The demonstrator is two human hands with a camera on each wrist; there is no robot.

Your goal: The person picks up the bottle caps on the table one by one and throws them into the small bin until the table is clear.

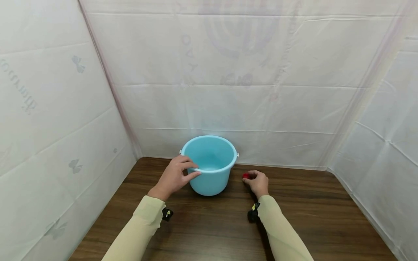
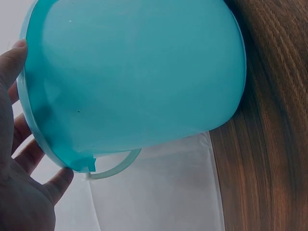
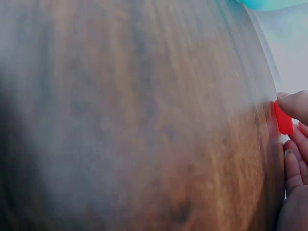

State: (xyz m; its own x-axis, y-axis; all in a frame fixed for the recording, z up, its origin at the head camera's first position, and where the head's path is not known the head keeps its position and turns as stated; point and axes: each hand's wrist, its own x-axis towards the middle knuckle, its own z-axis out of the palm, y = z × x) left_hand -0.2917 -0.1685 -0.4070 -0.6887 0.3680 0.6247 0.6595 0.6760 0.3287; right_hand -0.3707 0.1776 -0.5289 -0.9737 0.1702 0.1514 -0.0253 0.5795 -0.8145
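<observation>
A light blue bucket [image 1: 210, 181] stands upright on the wooden table near the back wall. My left hand [image 1: 174, 175] grips its near-left rim, thumb outside and fingers over the edge; the left wrist view shows the bucket's outer wall [image 2: 144, 72] and the hand [image 2: 24, 192] at the rim. To the right of the bucket, my right hand [image 1: 258, 182] pinches a small red object [image 1: 245, 175] between thumb and fingers, low over the table. In the right wrist view the red piece [image 3: 283, 119] looks flat-sided; its kind cannot be made out, as the fingers cover part of it.
Dark brown wood makes up the tabletop [image 1: 202, 232]. White sheeting [image 1: 228, 90] hangs behind and on both sides, meeting the table's back edge. The bucket's pale handle [image 2: 118, 168] hangs down on its far side. A small black device [image 1: 167, 214] sits on each wrist.
</observation>
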